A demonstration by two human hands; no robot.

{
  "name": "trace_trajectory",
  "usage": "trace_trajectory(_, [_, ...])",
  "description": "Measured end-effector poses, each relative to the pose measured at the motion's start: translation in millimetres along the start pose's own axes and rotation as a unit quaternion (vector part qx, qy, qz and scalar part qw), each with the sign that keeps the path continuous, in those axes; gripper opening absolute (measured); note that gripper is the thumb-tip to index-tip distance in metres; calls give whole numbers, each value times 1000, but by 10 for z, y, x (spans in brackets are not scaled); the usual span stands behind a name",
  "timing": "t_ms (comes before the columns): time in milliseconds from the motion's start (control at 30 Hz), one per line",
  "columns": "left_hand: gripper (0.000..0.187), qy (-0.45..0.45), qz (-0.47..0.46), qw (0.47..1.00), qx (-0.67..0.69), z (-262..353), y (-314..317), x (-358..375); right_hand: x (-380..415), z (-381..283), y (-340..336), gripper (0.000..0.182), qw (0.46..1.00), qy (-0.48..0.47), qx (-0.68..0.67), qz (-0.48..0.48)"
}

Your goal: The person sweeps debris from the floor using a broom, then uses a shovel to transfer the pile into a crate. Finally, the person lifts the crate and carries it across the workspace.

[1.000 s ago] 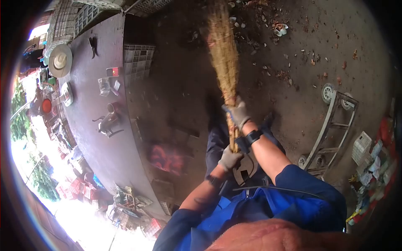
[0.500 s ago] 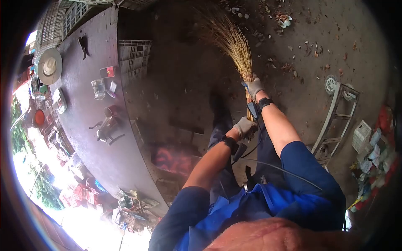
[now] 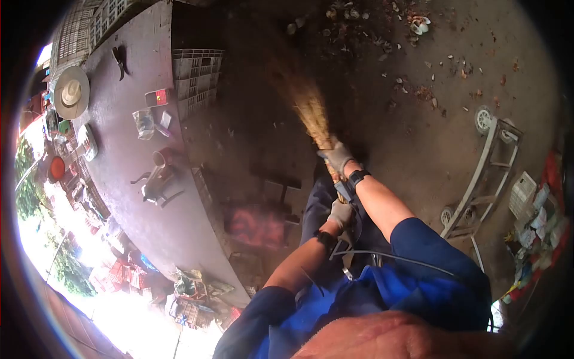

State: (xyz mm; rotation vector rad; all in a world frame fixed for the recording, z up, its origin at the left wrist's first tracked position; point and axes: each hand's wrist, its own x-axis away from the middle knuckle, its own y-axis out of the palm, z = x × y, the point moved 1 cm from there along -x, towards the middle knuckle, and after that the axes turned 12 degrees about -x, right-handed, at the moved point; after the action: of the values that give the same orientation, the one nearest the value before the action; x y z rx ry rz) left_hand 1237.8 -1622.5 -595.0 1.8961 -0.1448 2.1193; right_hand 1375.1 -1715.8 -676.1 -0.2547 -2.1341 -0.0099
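A straw broom (image 3: 312, 113) slants up and to the left over the dark floor, its bristles smeared by motion. My right hand (image 3: 337, 157), in a light work glove, is closed round the handle just below the bristles. Lower down, at the end of the handle, my left hand (image 3: 341, 214) is wrapped round it, gloved as well. Both wrists wear a black band. Shells and debris (image 3: 420, 25) lie scattered on the floor at the upper right, apart from the bristles.
Along the left runs a table (image 3: 131, 90) with pliers, packets and a mug on it. A plastic crate (image 3: 197, 78) stands beside it. At the right are a metal hand cart (image 3: 484, 179) and a rubbish heap (image 3: 538, 227). A reddish patterned object (image 3: 258, 228) is near my legs.
Both hands have moved left and down with the broom, and its bristles have swung to the left. The surroundings have shifted slightly in view.
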Motion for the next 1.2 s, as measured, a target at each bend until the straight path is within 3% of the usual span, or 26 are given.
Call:
trace_trajectory(33, [13,-20,-15,989,-143,315,-16,-71,-215,67,-134,60,998,62,5,-17])
trace_trajectory(67, [11,-14,-46,993,-107,331,32,-292,-477,274,-274,50,998,32,-51,13])
trace_trajectory(100, [14,19,-94,985,-144,340,76,-566,-751,460,-430,55,990,-39,-136,21])
trace_trajectory(133, [15,17,-135,974,-181,632,145,-569,-853,410,-547,61,984,-89,-125,90])
trace_trajectory(167, [16,17,-175,961,-214,808,207,-566,-942,363,-704,63,986,-53,-140,70])
trace_trajectory(200, [17,69,-147,958,-237,696,322,-716,-814,26,-835,61,995,-26,-44,82])
trace_trajectory(233, [17,131,-117,950,-258,738,443,-809,-851,38,-904,64,994,-29,-56,94])
trace_trajectory(333, [20,160,-108,944,-269,721,456,-722,-694,-52,-960,74,984,-15,-139,113])
trace_trajectory(433, [26,107,-95,955,-260,825,350,-542,-708,-29,-1022,71,971,-40,-200,122])
trace_trajectory(467, [36,118,-82,957,-251,702,370,-619,-307,-580,-941,65,977,-5,-176,118])
trace_trajectory(567, [39,83,-34,975,-205,1045,237,38,-226,-752,-775,60,977,-98,-176,64])
trace_trajectory(600, [37,55,-24,979,-195,1151,145,286,-14,-957,-618,58,978,-65,-184,67])
trace_trajectory(633, [37,83,12,981,-172,1112,65,362,-40,-901,-438,63,966,-146,-206,55])
trace_trajectory(667, [38,110,48,982,-148,1008,-4,394,-20,-911,-309,68,980,-65,-185,18])
trace_trajectory(733, [40,185,122,970,-102,669,-130,113,-69,-903,17,78,991,-100,-80,-28])
trace_trajectory(767, [41,232,157,956,-82,459,-191,-95,162,-1271,95,81,996,-60,-10,-67])
trace_trajectory(833, [30,232,159,957,-76,631,-290,-111,-284,-873,408,77,986,-137,91,-27])
trace_trajectory(900, [16,204,47,962,-177,998,-445,-202,-563,-924,261,73,985,-106,133,3])
trace_trajectory(933, [15,180,4,974,-135,1167,-443,-278,-727,-1002,176,72,984,-92,154,17])
trace_trajectory(967, [14,153,-38,983,-92,1308,-432,-336,-886,-1035,16,70,995,-36,92,1])
trace_trajectory(1033, [14,175,-82,971,-138,1498,-302,-289,-764,-1249,-297,68,993,-98,1,61])
trace_trajectory(1100, [16,145,-72,976,-146,1651,-124,-26,-588,-1218,-572,66,985,-120,-75,97])
trace_trajectory(1200, [21,220,-20,953,-206,1411,121,301,-364,-945,-870,64,967,-181,-137,112])
